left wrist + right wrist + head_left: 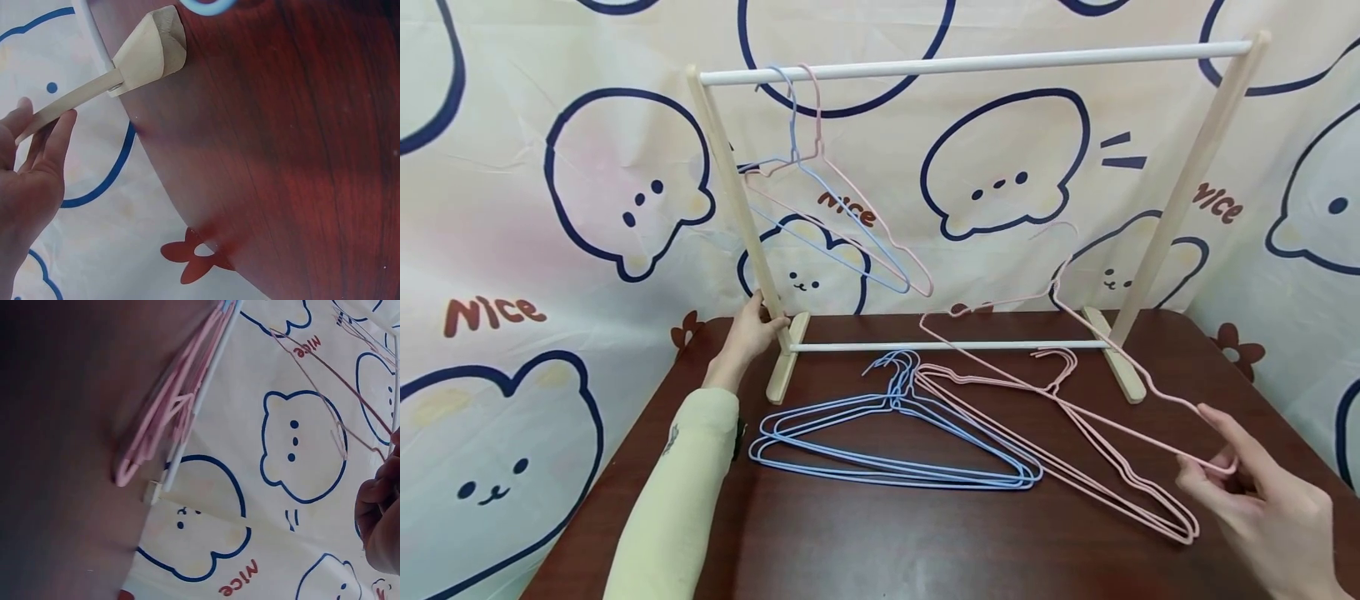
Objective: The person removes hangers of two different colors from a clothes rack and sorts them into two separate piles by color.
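At the left of the head view, my left hand (pixel 751 332) holds the lower left post (pixel 730 183) of a small wooden clothes rack, just above its foot. The left wrist view has the thumb on one side of the post and fingers on the other. My right hand (pixel 1262 504) pinches a pink clothes hanger (pixel 1150 439) by one lower corner. That hanger is raised and slanted, its hook toward the rack. Under it, several pink hangers (pixel 1127 477) lie on the table, beside a stack of blue hangers (pixel 895 479).
From the left end of the rack's white top rail (pixel 970 65) hang one blue hanger (pixel 793 125) and one pink hanger (pixel 818 112). A lower white rail (pixel 955 346) joins the feet. The brown table (pixel 880 542) backs onto a cartoon-printed cloth (pixel 625 50).
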A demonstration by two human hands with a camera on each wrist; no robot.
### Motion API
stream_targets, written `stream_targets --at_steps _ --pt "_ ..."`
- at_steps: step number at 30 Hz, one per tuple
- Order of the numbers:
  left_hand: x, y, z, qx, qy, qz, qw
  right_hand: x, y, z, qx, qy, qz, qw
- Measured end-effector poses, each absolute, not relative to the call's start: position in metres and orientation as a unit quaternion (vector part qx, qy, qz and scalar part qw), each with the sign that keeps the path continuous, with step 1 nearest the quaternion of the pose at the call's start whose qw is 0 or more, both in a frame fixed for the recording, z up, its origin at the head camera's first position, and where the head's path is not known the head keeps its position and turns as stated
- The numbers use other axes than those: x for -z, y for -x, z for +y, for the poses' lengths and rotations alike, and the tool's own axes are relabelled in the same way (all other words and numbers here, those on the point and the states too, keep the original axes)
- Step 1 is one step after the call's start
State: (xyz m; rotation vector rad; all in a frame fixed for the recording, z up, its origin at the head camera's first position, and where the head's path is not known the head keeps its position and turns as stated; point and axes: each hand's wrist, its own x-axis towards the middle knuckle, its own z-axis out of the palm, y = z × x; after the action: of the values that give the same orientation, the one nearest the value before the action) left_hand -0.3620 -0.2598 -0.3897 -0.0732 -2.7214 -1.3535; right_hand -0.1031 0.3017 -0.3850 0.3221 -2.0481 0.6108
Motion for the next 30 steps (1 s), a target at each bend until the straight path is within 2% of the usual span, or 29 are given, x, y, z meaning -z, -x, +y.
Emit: stream_targets --at_steps 7,16,18,24,30 --pt "0.389 0.358 -0.263 0.436 0.025 -0.898 0.051 0.405 0.101 0.309 -0.286 -0.149 -0.825 0.464" --pt "0.389 0.36 -0.263 0.432 0.024 -0.901 0.045 0.408 0.089 0.311 -0.325 -0.06 -0.866 0.375" --pt "0.389 0.362 -0.263 0.433 0.024 -0.9 0.045 0.409 0.087 0.312 -0.311 -0.025 -0.888 0.337" --pt "0.388 0.364 -0.262 0.433 0.027 -0.9 0.044 0.411 0.086 0.325 -0.242 0.077 -0.955 0.151" --pt "0.388 0.364 -0.261 0.434 0.027 -0.899 0.044 0.413 0.095 0.34 -0.221 0.069 -0.973 -0.021"
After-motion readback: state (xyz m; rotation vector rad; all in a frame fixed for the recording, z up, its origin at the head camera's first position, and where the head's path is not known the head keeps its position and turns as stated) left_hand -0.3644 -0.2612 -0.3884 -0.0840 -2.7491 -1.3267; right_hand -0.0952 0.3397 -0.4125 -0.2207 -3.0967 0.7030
